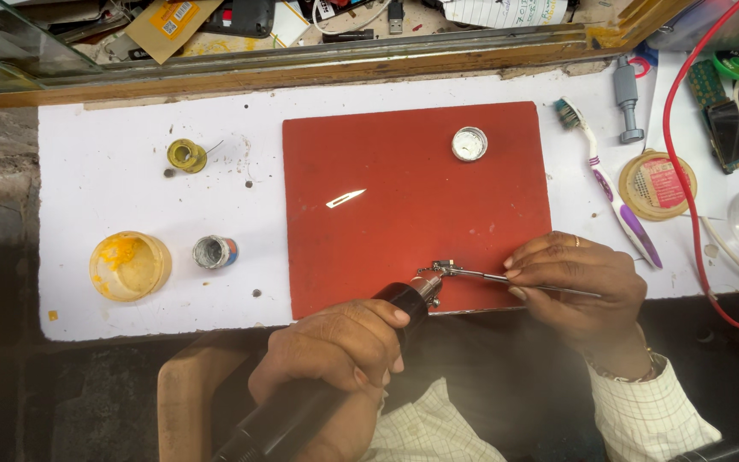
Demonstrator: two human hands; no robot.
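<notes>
Small metal part [445, 267] sits at the near edge of the red mat [369, 154], right of centre, pinched in the tip of the tweezers [506, 279]. It looks like a tiny silver-grey rectangular piece, maybe a connector; too small to tell more.

Handling, my read: near weightless, rigid, slick metal, easy to flick away or bend if squeezed hard. Fingers are too coarse for it, so grip it at the outer edges with the tweezer tips, as shown. If that black tool gives off heat, as it seems to, the part will be hot to touch.

Right hand [579, 287] is closed around the tweezers, thumb and fingers pressed together on the shaft, and lies low over the mat's near right corner. Left hand [335, 355] is wrapped tight around the black barrel of the hot-air tool [344, 368], whose nozzle points right up against the part. I cannot tell if nozzle and part touch.

Around it: loose blade [345, 198] mid-mat, small round tin [470, 144] at the far right of the mat. Off the mat to the left: yellow tub [129, 265], small grey-filled pot [214, 251], yellow spool [186, 155]. Toothbrush [613, 201] lies to the right.
</notes>
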